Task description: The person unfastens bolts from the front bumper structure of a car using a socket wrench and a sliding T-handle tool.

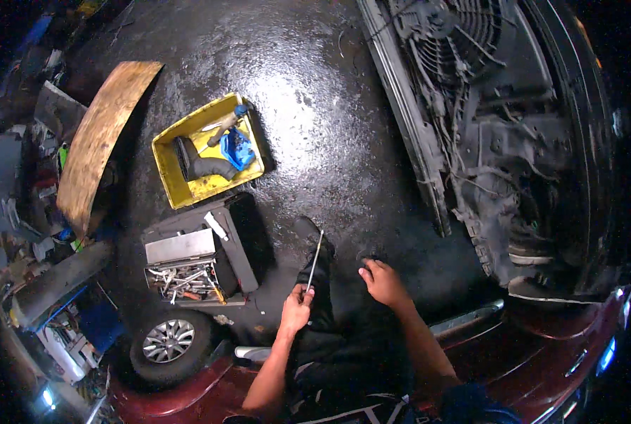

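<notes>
My left hand (pixel 298 309) is closed round a long, thin metal rod (pixel 316 258). The rod slants up and away from my fingers, with its far tip over my dark shoe (pixel 305 227). What kind of tool it is I cannot make out. To its right, my right hand (pixel 384 281) hovers over the dark floor with fingers loosely bent and a little apart, and no thing shows in it. Left of my left hand stands a metal toolbox (pixel 181 249) full of wrenches and other hand tools (pixel 188 281), one with an orange handle.
Beyond the toolbox, a yellow crate (pixel 168 166) holds a dark hose, a blue bag and other parts. A curved wooden board (pixel 107 138) leans at the left, near cluttered shelving. A car's exposed front (pixel 464 120) fills the right; dark red bodywork (pixel 167 396) and a wheel (pixel 168 341) lie nearest me.
</notes>
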`<state>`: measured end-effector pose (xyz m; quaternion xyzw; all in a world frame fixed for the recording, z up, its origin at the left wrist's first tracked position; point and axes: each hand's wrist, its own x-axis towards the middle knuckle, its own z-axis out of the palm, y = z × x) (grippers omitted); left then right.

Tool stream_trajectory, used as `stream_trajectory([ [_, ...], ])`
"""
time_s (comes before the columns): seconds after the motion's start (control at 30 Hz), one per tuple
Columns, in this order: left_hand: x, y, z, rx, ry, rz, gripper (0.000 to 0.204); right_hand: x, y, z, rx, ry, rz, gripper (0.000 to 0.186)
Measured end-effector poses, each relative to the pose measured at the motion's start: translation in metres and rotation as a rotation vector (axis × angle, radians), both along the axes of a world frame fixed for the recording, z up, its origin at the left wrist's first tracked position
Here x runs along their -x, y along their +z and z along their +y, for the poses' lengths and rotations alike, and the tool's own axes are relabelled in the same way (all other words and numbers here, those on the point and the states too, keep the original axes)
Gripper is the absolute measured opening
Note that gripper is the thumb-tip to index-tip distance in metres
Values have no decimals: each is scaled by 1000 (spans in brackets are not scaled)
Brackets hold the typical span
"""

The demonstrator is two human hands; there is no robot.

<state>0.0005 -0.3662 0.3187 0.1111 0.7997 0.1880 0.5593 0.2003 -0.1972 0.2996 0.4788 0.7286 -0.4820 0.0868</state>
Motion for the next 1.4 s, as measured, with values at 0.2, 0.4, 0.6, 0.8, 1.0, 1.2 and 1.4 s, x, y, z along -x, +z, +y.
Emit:
stream_trajectory([
  [0.2,58,-1,39,-41,-33,-34,27,67,-8,12,30,-40,17,40],
  [0.4,70,-14,95,-216,-28,-112,32,137,-46,52,637,-229,147,44],
  [0.6,58,-124,191,-345,-329,-76,31,131,-177,96,911,-623,572,33],
  [0.8,64,-253,283,-464,-810,62,46,99,-296,154,747,-1102,403,36],
  [1.0,46,-347,392,-639,-610,-186,50,66,-371,172,718,-1328,493,27],
  [1.2,-18,-409,434,-807,-532,-493,47,50,-375,187,518,-1297,465,20],
  [1.4,-16,-472,450,-991,-514,-330,45,59,-347,166,368,-1093,391,33],
])
